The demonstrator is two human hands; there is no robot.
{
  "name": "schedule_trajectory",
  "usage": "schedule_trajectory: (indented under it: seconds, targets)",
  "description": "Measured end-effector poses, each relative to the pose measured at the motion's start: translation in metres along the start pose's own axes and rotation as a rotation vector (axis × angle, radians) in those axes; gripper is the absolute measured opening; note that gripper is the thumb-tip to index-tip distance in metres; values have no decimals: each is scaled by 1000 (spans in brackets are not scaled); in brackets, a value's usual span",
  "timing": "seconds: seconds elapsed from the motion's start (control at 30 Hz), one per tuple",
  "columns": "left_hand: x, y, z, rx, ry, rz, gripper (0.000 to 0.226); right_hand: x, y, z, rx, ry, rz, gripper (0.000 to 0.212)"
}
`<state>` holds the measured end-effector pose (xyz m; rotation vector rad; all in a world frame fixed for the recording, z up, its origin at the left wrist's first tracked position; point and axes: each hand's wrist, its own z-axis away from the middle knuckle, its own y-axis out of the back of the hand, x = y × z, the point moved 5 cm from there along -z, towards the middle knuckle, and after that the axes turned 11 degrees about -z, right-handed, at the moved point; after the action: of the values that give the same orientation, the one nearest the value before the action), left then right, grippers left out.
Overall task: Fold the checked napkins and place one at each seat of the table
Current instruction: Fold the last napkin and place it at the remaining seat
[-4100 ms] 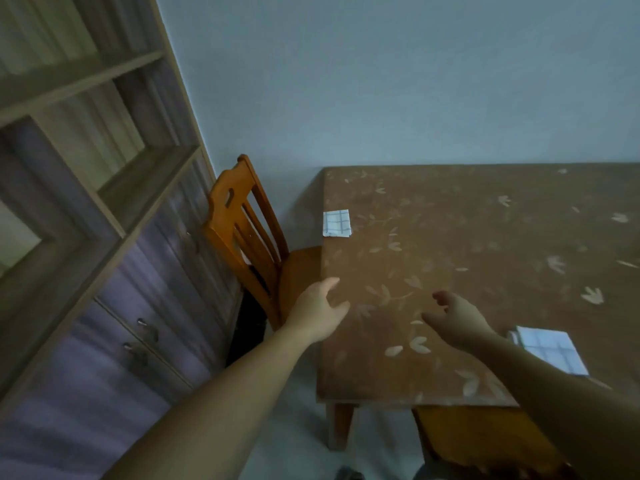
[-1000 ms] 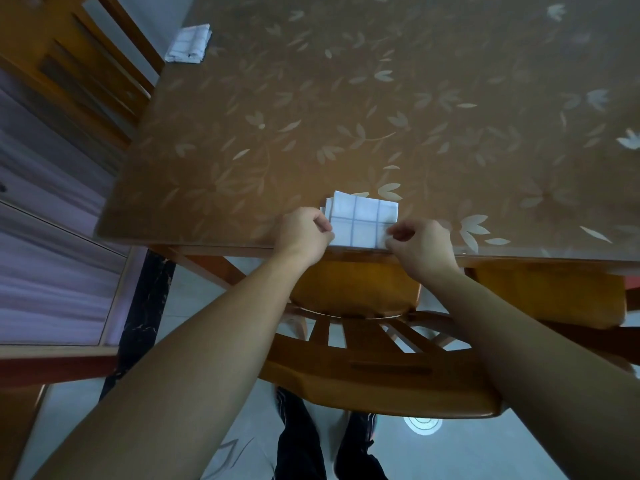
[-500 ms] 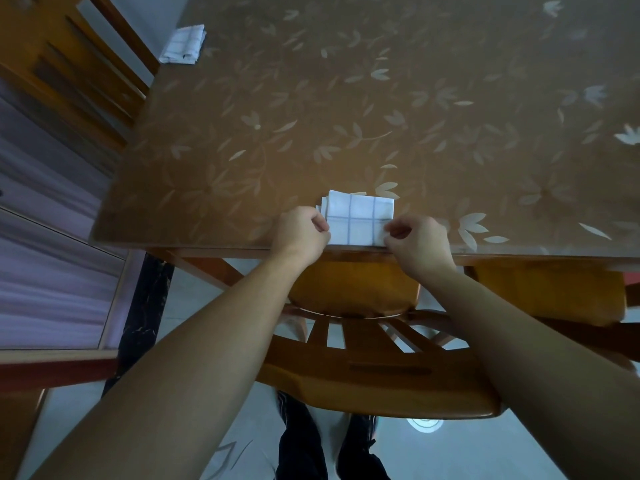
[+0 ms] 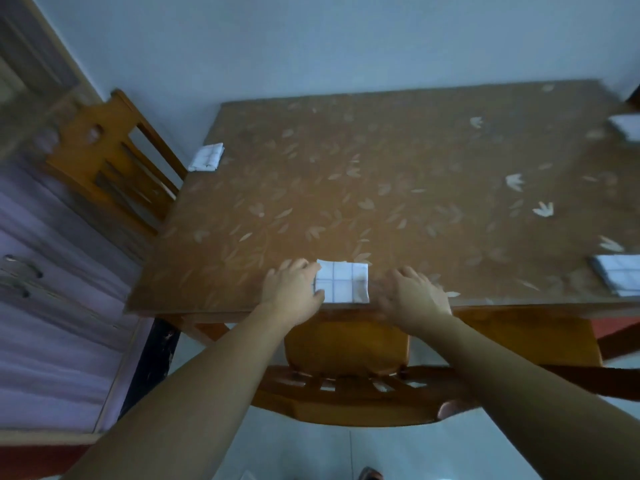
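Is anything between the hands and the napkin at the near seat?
Nothing visible. The left hand touches the near napkin at its left edge; the right hand lies open just right of it on the table.

A folded napkin (image 4: 343,281) lies at the table (image 4: 381,202) edge, lower centre. The left hand (image 4: 292,287) touches it; the right hand (image 4: 408,294) is just beside it.
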<state>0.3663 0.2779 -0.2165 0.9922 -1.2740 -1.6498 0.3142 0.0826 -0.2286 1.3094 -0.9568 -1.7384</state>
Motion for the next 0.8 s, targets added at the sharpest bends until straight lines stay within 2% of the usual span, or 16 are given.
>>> schedule_trajectory:
  seconds: [0.27,0.43,0.8]
  targets:
    - [71,72,16,84,-200,-82,46,82,112,88,126,-195,227,53]
    - [146,105,43,111,-309,-42,51,133,155,145,196,-262,214,45]
    - [348,129,68,121,-322,-57,54,297,221,207,239,-280,148,43]
